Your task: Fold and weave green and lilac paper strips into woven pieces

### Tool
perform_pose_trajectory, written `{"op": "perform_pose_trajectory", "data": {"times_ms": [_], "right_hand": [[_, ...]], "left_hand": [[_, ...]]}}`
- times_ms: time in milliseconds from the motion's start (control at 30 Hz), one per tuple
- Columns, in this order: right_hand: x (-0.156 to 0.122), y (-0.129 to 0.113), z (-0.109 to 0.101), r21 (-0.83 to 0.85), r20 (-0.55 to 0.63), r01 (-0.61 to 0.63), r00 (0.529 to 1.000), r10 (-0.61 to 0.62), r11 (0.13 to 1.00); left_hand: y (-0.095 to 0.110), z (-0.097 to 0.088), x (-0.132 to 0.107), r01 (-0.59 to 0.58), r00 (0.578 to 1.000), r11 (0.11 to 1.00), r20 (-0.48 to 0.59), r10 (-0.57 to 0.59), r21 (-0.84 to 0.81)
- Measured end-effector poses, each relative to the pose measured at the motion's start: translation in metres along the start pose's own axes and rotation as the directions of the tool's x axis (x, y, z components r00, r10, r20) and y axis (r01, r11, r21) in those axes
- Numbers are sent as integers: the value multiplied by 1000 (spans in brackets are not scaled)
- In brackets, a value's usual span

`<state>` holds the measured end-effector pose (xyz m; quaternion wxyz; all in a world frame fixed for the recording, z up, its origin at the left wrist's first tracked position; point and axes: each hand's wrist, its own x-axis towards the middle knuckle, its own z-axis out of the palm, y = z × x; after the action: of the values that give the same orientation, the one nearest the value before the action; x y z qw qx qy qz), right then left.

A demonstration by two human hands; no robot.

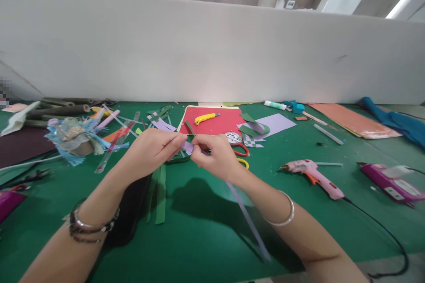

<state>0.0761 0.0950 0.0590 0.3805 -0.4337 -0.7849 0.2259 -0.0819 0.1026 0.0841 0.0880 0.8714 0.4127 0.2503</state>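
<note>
A lilac paper strip (187, 147) is being pinched between the closed fingers of the left hand (151, 150) and right hand (215, 154) above the green worktop (199, 230).

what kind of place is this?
Probably a paper-craft workbench: a pink glue gun, a yellow utility knife and green paper strips lie on the green table, while the left hand and right hand pinch a lilac paper strip.
</note>
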Motion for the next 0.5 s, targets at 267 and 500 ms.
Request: {"op": "perform_pose_trajectory", "data": {"times_ms": [267,500], "right_hand": [[2,5,0,80,31,15,999,-18,997],[3,9,-3,148,101,3,995,-18,989]], "left_hand": [[-13,-19,-3,88,994,996,-70,-90,-26],[-27,-28,-6,167,982,986,-83,-168,-17]]}}
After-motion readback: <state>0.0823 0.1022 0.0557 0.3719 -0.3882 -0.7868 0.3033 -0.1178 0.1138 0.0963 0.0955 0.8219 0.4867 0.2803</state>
